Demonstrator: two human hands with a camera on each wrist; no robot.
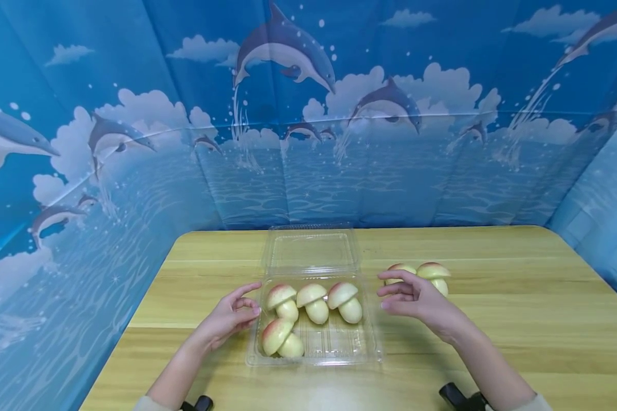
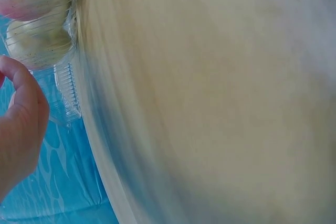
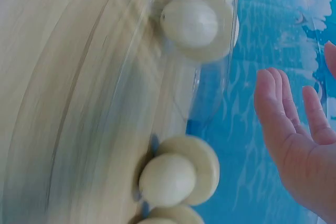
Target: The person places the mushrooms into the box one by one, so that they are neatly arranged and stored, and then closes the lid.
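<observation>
A clear plastic clamshell box (image 1: 334, 348) lies on the table with its lid (image 1: 311, 248) folded back. Inside are several mushroom-shaped pieces, pale yellow with reddish caps: three across the back row, and one mushroom piece (image 1: 283, 339) at the front left. My left hand (image 1: 231, 317) is at the box's left edge, fingers loosely bent and holding nothing; whether it touches the rim I cannot tell. To the right of the box my right hand (image 1: 416, 299) hovers with relaxed fingers and nothing in them. Behind it sit two more mushroom pieces (image 1: 433, 271), one partly hidden by the fingers.
The wooden table (image 1: 519, 308) reaches back to a blue curtain (image 1: 391, 171) printed with dolphins, which also hangs along both sides. Dark devices (image 1: 460, 397) show near both wrists at the bottom edge.
</observation>
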